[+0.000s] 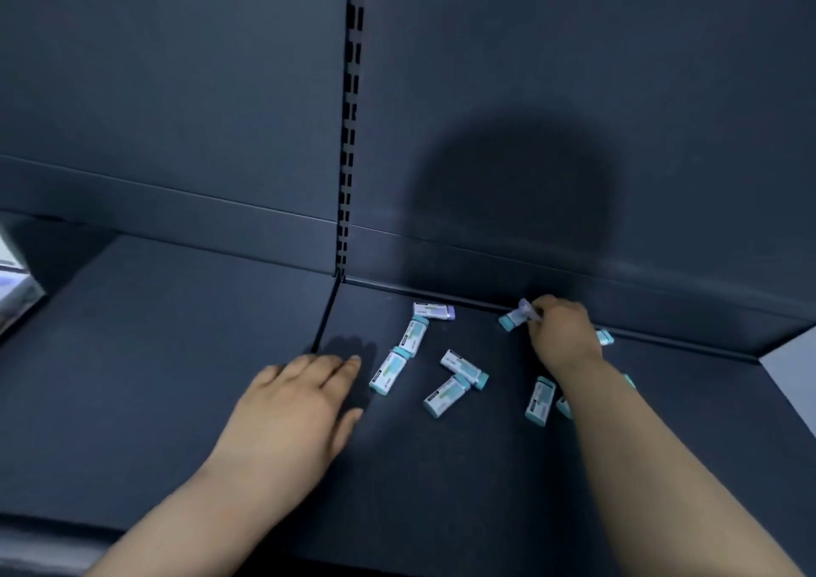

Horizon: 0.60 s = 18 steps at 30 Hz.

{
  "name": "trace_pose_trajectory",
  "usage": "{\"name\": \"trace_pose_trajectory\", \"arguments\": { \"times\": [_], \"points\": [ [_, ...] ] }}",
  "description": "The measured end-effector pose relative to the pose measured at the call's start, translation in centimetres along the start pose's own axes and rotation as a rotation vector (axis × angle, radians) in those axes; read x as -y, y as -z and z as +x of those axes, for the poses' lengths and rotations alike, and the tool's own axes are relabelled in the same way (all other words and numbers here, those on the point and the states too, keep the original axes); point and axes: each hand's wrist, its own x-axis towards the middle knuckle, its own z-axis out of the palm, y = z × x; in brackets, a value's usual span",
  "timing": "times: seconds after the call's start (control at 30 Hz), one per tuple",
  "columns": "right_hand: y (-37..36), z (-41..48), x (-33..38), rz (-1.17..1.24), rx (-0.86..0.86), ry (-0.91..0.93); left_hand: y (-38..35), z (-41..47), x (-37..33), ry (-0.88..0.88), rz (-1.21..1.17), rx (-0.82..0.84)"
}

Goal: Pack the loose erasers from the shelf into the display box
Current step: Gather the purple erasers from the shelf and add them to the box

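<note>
Erasers (463, 368) lie scattered on shelf (176, 355); right hand (561, 333) pinches one eraser (514, 318) near back wall, left hand (300, 395) rests flat, fingers together.

Dark, possibly metal back panel (176, 91), slotted upright (351, 135)

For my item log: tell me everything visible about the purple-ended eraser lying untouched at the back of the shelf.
The purple-ended eraser is a small rectangular block in a white printed sleeve, likely paper, with its lilac end showing on the right. It lies flat on the dark shelf, lengthwise along the back wall. No hand touches it. A teal-ended eraser lies just in front; whether they touch is unclear.
</note>
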Motion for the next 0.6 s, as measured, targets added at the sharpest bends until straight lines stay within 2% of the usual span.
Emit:
{"name": "trace_pose_trajectory", "arguments": {
  "times": [0.07,0.23,0.33,0.47,0.6],
  "points": [
    [-0.2,0.0,0.2,0.046,-0.040,0.003,0.1,-0.3,0.4,0.024,0.037,0.002],
    [2.0,-4.3,3.3,0.549,-0.038,-0.038,0.1,1.1,1.1,0.019,0.005,0.051],
    [3.6,-8.4,5.3,0.929,0.038,-0.092,-0.1,3.5,0.4,-0.053,-0.123,0.146],
    [4.7,-12.9,6.4,1.281,0.103,-0.143,-2.2,8.0,-1.2,-0.098,-0.349,0.174],
    [5.1,-15.5,6.1,1.585,0.084,-0.247,-4.3,13.0,-3.6,-0.214,-0.315,0.199]
  ]
}}
